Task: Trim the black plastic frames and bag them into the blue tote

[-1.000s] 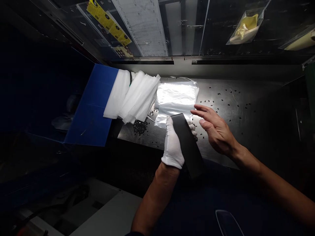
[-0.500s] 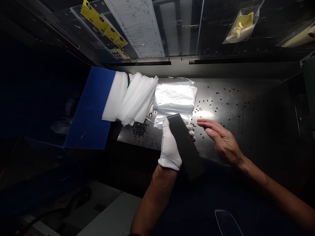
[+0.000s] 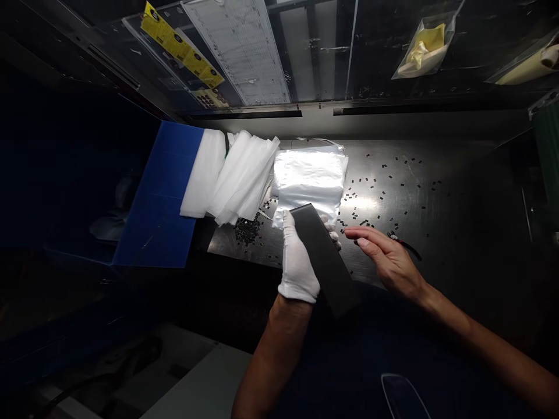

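Observation:
My left hand [image 3: 297,262], in a white glove, is wrapped round a long dark block [image 3: 323,256], thumb on its left side and fingertips showing on its right. The block is tilted, its upper end over the lower edge of a stack of shiny clear bags [image 3: 309,177]. To the right, my bare right hand [image 3: 391,259] hovers with its fingers stretched out, apart from the block. Behind it lies a tool with a dark handle [image 3: 410,249], partly hidden by the hand.
White sleeves [image 3: 244,174] lie left of the bags, beside a blue panel [image 3: 159,198]. A pile of small black pieces [image 3: 247,231] sits below them, and more are scattered over the metal table [image 3: 454,233]. Papers and pouches hang behind.
My right hand has moved slightly down and left, and the dark-handled tool now shows behind it. The block in my left hand has shifted a little left.

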### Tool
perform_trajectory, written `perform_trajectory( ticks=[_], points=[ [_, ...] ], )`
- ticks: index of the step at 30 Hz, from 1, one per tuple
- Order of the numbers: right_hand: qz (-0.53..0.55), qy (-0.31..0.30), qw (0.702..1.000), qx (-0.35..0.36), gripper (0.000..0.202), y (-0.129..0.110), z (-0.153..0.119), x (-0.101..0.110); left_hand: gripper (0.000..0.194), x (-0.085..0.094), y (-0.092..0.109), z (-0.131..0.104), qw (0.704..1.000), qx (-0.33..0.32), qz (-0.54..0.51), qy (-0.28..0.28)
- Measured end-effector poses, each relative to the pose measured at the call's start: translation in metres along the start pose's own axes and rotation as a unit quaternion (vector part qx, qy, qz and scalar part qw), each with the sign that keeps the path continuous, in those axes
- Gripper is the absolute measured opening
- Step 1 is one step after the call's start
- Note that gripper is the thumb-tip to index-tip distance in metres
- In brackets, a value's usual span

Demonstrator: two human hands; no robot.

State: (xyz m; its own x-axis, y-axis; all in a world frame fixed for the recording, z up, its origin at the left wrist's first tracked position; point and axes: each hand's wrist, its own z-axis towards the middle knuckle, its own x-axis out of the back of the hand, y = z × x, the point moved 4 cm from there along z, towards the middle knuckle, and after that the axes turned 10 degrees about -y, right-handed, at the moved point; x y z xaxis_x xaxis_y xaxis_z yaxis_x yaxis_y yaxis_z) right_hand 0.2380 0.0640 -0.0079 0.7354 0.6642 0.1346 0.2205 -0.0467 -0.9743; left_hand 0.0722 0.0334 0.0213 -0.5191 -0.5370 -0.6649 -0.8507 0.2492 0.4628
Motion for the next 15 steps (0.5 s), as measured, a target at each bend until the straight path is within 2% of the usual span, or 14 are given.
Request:
perform_trajectory(
  ticks=[4, 10, 12, 15],
  points=[
    [0.016, -0.006, 0.999, -0.030, 0.035, 0.005, -0.003, -0.004, 0.075, 0.001, -0.003, -0.008, 0.998, -0.001, -0.017, -0.061],
    [0.091, -0.021, 0.993, -0.073, 0.042, 0.003, 0.002, -0.008, 0.086, 0.006, -0.001, -0.030, 0.991, -0.009, 0.068, -0.118],
    [0.114, -0.027, 0.990, -0.077, 0.045, 0.002, 0.005, -0.009, 0.084, 0.012, 0.000, -0.036, 0.987, 0.001, 0.089, -0.131],
    [0.134, -0.031, 0.987, -0.080, 0.048, 0.000, 0.007, -0.010, 0.083, 0.030, 0.000, -0.043, 0.987, 0.038, 0.103, -0.117]
  ],
)
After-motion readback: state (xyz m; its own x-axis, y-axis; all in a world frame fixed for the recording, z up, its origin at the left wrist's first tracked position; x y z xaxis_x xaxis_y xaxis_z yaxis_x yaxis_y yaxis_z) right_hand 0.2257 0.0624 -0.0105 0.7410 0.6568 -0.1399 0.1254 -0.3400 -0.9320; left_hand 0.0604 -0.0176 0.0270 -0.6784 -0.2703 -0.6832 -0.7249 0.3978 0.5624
